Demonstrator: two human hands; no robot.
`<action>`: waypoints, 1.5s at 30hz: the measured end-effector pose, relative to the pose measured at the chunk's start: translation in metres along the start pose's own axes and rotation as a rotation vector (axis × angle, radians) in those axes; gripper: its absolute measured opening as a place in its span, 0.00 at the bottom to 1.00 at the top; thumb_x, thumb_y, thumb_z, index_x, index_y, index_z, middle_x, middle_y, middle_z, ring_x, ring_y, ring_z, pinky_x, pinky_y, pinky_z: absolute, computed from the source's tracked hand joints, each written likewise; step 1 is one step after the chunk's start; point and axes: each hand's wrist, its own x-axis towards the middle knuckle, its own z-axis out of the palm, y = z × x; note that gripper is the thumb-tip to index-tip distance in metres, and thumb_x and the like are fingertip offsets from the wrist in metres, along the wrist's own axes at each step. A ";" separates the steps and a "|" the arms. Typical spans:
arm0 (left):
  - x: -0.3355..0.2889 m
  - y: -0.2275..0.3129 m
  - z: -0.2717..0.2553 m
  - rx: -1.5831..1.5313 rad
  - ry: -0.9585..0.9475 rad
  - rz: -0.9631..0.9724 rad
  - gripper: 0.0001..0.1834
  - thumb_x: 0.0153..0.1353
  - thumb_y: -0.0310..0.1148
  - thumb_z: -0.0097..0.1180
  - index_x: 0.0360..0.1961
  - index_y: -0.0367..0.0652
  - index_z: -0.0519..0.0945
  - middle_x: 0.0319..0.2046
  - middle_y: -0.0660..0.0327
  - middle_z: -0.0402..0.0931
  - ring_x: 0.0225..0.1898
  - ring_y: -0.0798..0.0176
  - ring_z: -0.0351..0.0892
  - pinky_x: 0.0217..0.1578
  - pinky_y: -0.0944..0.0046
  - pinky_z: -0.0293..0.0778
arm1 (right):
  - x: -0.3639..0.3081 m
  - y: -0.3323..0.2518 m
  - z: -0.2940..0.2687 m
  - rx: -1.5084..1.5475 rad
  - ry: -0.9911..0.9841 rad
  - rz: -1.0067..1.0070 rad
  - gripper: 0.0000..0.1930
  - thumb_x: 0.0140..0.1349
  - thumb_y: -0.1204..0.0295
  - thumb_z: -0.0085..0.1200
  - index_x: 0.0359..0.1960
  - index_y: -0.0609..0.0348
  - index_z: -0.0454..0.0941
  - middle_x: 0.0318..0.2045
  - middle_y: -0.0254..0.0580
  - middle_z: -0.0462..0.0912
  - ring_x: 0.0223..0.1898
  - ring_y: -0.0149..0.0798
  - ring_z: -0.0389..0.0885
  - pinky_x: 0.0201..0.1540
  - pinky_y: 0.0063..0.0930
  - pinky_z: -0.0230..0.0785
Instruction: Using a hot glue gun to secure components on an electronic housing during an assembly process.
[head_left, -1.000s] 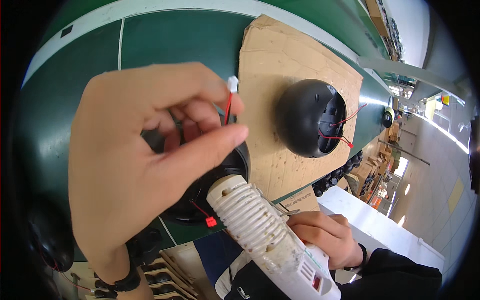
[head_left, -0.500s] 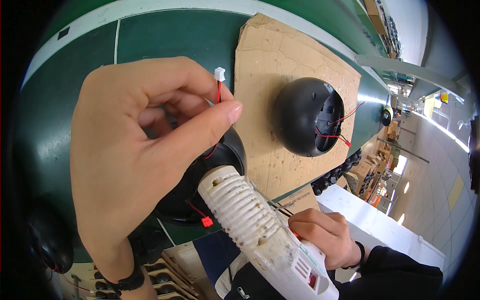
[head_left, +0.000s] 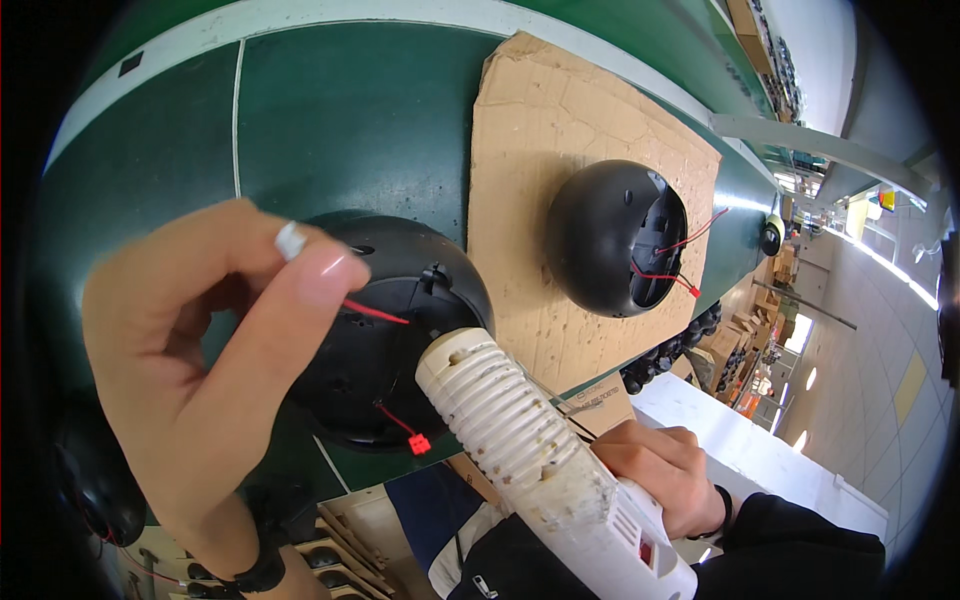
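Note:
Between the thumb and forefinger of my left hand (head_left: 215, 330) is a small white wire connector (head_left: 290, 241), slightly blurred. A red wire (head_left: 377, 313) runs from the pinch down into a black round shell (head_left: 395, 255) on the green table. My right hand (head_left: 660, 475) grips a white heat gun (head_left: 550, 460) with a ribbed, stained barrel. Its nozzle end lies over the shell's right side, close to where the wire enters; I cannot tell whether they touch. A red connector (head_left: 419, 444) on a short wire hangs out at the shell's lower edge.
A second black round shell (head_left: 605, 240) with red wires rests on a cardboard sheet (head_left: 520, 130) at the right. Another black shell (head_left: 95, 470) sits at the far left. Below the table edge, trays (head_left: 330, 555) hold several dark parts.
My left hand has moved left and down with the white connector, drawing the red wire sideways and uncovering more of the shell. The heat gun has shifted slightly right.

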 end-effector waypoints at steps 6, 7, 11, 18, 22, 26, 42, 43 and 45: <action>-0.009 -0.011 -0.010 0.053 -0.067 0.084 0.13 0.69 0.31 0.56 0.30 0.33 0.81 0.25 0.62 0.76 0.24 0.75 0.63 0.26 0.72 0.56 | 0.002 0.003 -0.002 0.023 0.001 -0.012 0.18 0.53 0.71 0.67 0.42 0.69 0.79 0.32 0.46 0.80 0.27 0.42 0.84 0.27 0.31 0.76; -0.009 -0.011 -0.010 0.046 -0.071 0.066 0.13 0.70 0.32 0.56 0.30 0.33 0.81 0.25 0.62 0.76 0.24 0.75 0.63 0.26 0.72 0.56 | 0.002 0.003 -0.003 0.038 -0.011 0.002 0.17 0.53 0.71 0.67 0.42 0.69 0.79 0.32 0.46 0.80 0.26 0.42 0.84 0.27 0.31 0.76; -0.006 -0.012 -0.006 0.052 -0.046 0.083 0.12 0.70 0.31 0.56 0.31 0.34 0.81 0.27 0.62 0.77 0.25 0.75 0.64 0.26 0.72 0.57 | -0.001 0.004 -0.004 0.013 -0.005 0.001 0.18 0.53 0.71 0.67 0.43 0.68 0.79 0.35 0.47 0.81 0.28 0.42 0.85 0.28 0.30 0.78; -0.003 -0.010 0.004 -0.005 0.019 0.064 0.09 0.69 0.28 0.57 0.33 0.34 0.81 0.27 0.62 0.77 0.25 0.75 0.64 0.27 0.72 0.58 | -0.006 0.001 -0.002 -0.013 0.017 -0.002 0.19 0.53 0.71 0.68 0.45 0.68 0.79 0.41 0.49 0.83 0.34 0.43 0.87 0.31 0.29 0.79; -0.007 -0.006 -0.001 0.040 -0.020 0.005 0.07 0.66 0.28 0.59 0.38 0.33 0.82 0.29 0.63 0.75 0.28 0.72 0.66 0.31 0.72 0.60 | -0.004 0.002 -0.002 -0.004 0.041 -0.015 0.19 0.53 0.71 0.68 0.45 0.68 0.79 0.42 0.50 0.83 0.35 0.44 0.87 0.33 0.29 0.80; -0.009 -0.009 -0.012 0.076 -0.088 0.084 0.13 0.62 0.31 0.60 0.44 0.32 0.82 0.36 0.60 0.73 0.36 0.69 0.67 0.36 0.69 0.61 | -0.002 -0.004 -0.006 -0.021 0.007 -0.003 0.19 0.54 0.71 0.68 0.46 0.67 0.79 0.43 0.50 0.83 0.36 0.45 0.87 0.36 0.30 0.81; -0.068 0.021 0.028 0.517 -0.105 -0.158 0.70 0.33 0.29 0.79 0.78 0.45 0.49 0.78 0.50 0.45 0.76 0.41 0.52 0.71 0.48 0.63 | -0.080 -0.005 -0.081 0.714 0.293 0.371 0.21 0.63 0.70 0.61 0.57 0.66 0.75 0.50 0.51 0.85 0.21 0.26 0.76 0.23 0.20 0.71; -0.065 0.022 0.038 0.532 -0.048 -0.190 0.70 0.33 0.31 0.81 0.78 0.45 0.49 0.77 0.50 0.47 0.75 0.41 0.54 0.70 0.48 0.64 | -0.089 0.006 -0.085 0.676 0.443 0.362 0.22 0.65 0.71 0.60 0.59 0.66 0.73 0.51 0.49 0.84 0.20 0.25 0.74 0.22 0.19 0.69; -0.062 0.023 0.051 0.559 0.029 -0.221 0.71 0.34 0.34 0.83 0.77 0.45 0.48 0.75 0.49 0.50 0.73 0.40 0.56 0.66 0.45 0.69 | -0.099 0.044 -0.091 0.513 0.688 0.392 0.20 0.67 0.74 0.57 0.59 0.66 0.72 0.51 0.48 0.84 0.21 0.26 0.75 0.24 0.22 0.71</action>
